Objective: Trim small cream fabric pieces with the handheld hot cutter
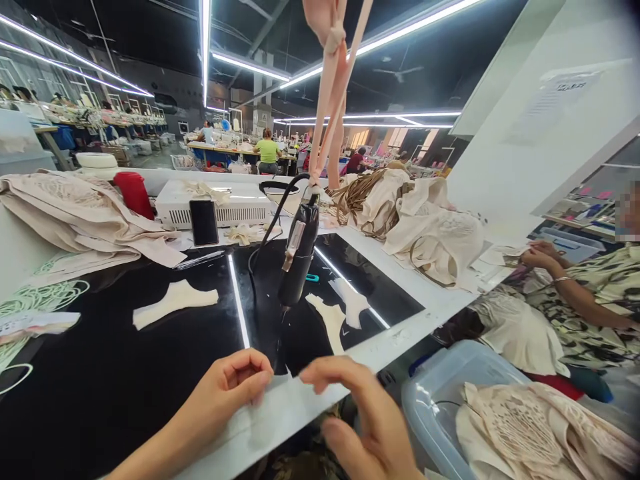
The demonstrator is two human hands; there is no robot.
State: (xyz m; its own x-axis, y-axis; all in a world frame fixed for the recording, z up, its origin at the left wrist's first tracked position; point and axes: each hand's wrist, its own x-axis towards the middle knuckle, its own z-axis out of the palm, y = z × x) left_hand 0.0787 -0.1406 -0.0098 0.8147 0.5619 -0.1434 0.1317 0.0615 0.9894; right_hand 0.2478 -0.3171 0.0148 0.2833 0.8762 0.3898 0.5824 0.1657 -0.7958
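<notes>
Right hand point(367, 427) cut off by bottom edge. Plastic bin point(440, 400) runs off bottom right. Far workers point(269, 150) too small to tell.

Two hands work at the near edge of the bench point(125, 393): the left hand point(225, 393) and the right hand point(360, 413), holding one thin strip of fabric point(283, 387) between them. One black hanging tool point(299, 257) dangles over the middle of the bench. Three cut cream fabric pieces lie on the dark surface: one point(173, 301) toward the left edge, two point(331, 320) point(353, 301) toward the right edge. Near the far edge stand one phone point(204, 222), one red cup point(134, 193) and one white machine point(220, 203). One plastic bin point(435, 393) sits off the right corner.
</notes>
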